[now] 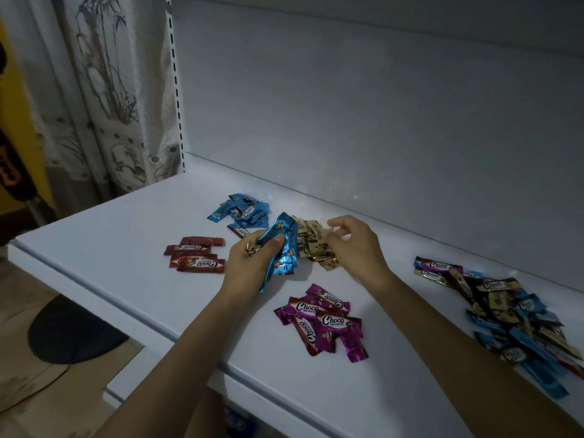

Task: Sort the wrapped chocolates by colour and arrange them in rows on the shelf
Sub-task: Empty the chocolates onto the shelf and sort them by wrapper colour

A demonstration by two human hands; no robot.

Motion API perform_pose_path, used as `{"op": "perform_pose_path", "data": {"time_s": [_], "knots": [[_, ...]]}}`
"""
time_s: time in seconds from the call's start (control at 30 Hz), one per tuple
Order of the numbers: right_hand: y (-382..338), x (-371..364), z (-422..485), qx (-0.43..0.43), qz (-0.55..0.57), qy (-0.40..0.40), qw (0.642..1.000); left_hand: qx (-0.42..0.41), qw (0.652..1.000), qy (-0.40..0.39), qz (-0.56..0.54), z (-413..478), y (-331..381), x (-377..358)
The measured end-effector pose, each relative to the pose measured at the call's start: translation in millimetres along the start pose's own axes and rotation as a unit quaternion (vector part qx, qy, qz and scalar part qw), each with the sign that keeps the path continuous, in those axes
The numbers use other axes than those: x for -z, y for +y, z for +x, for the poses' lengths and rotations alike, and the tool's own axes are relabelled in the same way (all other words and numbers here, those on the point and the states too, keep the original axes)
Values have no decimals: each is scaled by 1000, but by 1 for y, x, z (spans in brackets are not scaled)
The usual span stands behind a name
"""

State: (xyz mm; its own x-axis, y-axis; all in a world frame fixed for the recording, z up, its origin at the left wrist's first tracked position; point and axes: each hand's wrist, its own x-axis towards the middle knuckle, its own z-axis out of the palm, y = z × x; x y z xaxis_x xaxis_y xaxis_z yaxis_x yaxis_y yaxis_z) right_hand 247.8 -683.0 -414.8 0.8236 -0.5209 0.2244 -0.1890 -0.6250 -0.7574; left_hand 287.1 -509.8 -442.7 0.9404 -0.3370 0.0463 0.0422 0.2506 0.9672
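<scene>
On the white shelf (120, 248) lie wrapped chocolates in colour groups: a red group (196, 259) at the left, a blue group (245, 211) behind the middle, a gold group (311, 245) beside it, a purple group (322, 320) in front. My left hand (249, 263) grips several blue chocolates (282, 251) together with a gold one, just above the shelf. My right hand (354, 245) hovers over the right side of the gold group with its fingers loosely curled; whether it pinches a wrapper is hidden.
A mixed pile of chocolates (508, 314) in several colours lies at the shelf's right end. The white back panel (379, 105) rises behind. Left of the shelf hangs a patterned curtain (110, 90); a dark round object (72, 333) lies on the floor below.
</scene>
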Motion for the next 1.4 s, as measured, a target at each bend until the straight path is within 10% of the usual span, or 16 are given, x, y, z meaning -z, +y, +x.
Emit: {"op": "perform_pose_path", "data": {"time_s": [0.53, 1.4], "knots": [[-37, -15, -32, -31, 201, -71, 976, -46, 998, -22, 37, -4, 0, -4], [-88, -86, 30, -120, 186, -123, 967, -91, 990, 87, 61, -16, 12, 68]]}}
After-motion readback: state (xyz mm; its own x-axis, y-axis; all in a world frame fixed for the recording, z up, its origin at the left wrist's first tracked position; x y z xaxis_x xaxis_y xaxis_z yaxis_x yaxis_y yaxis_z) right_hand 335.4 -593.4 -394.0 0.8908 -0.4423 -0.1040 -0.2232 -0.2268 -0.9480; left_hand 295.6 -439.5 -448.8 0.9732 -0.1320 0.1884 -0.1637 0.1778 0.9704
